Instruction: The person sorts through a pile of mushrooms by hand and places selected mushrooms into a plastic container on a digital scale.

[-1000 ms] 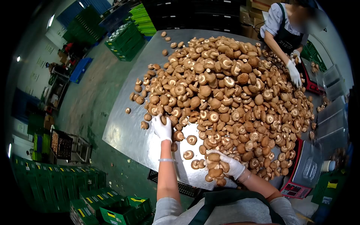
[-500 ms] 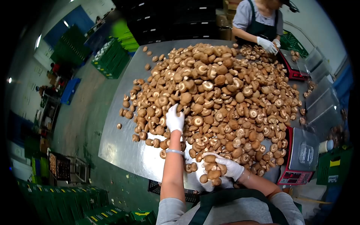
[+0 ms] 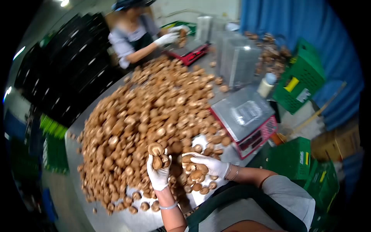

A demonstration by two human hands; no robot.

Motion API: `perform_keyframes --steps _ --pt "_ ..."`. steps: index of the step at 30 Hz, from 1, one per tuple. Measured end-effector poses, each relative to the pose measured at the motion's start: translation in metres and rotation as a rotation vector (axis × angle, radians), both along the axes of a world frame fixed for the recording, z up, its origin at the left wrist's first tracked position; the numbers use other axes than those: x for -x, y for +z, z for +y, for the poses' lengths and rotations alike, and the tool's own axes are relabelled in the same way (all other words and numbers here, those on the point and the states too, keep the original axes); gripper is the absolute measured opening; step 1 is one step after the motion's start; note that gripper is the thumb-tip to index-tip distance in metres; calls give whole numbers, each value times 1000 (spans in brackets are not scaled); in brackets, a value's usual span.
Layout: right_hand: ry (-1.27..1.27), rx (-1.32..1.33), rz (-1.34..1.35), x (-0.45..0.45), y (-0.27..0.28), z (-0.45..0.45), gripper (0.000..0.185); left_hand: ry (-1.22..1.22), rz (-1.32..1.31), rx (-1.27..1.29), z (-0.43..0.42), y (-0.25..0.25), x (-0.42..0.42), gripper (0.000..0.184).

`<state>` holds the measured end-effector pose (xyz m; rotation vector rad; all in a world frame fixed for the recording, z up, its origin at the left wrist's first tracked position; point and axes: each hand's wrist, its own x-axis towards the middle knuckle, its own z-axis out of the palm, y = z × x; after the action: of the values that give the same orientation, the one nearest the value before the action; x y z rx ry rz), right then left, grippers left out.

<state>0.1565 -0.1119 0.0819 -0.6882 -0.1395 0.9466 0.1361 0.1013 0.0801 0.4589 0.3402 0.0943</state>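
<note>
My left hand [image 3: 158, 177], in a white glove, is raised over the front of a large pile of brown shiitake mushrooms [image 3: 143, 127]. Its fingers are closed around a few of them, and one mushroom [image 3: 155, 149] shows its pale gilled underside. To the right, my gloved right hand [image 3: 214, 165] clutches a cluster of shiitake mushrooms [image 3: 196, 174] against its palm, low over the metal table [image 3: 145, 220]. The two hands are apart, with a narrow gap between them. Loose mushrooms lie on the table below the right hand.
A red scale [image 3: 228, 112] bearing a clear plastic container [image 3: 247, 112] stands right of the pile. Behind it are stacked clear containers [image 3: 239, 63], a white bottle [image 3: 266, 86] and a green crate [image 3: 299, 77]. Across the table, a co-worker [image 3: 135, 40] handles mushrooms near another red scale [image 3: 189, 55].
My view has swung right toward the scale. My left hand has come out of the pile with mushrooms and moved nearer my right hand, which still holds its cluster.
</note>
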Motion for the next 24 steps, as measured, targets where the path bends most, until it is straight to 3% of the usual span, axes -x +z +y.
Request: perform_keyframes --steps 3,5,9,11,13,15,19,21,24 --pt "-209 -1 -119 -24 28 -76 43 -201 -134 -248 -86 22 -42 45" --pt "-452 264 -363 -43 55 -125 39 -261 -272 -474 -147 47 -66 45" --pt "-751 623 -596 -86 73 -205 44 -260 -326 -628 -246 63 -101 47" --pt "-788 649 -606 -112 62 -235 45 -210 -323 -876 -283 49 -126 44" --pt "-871 832 -928 -135 37 -256 44 -109 -409 -1183 -311 13 -148 41" --pt "-868 1093 -1146 -140 25 -268 45 -13 -476 -1447 -328 0 -155 39" --pt "-769 1300 -1388 -141 14 -279 43 31 -543 -1517 -325 1 -138 34" --pt "-882 1374 -1535 -143 35 -267 36 93 -569 -1532 -306 10 -124 30" --pt "-836 1043 -1365 -144 81 -214 31 115 -438 -1585 -268 -1 -100 26"
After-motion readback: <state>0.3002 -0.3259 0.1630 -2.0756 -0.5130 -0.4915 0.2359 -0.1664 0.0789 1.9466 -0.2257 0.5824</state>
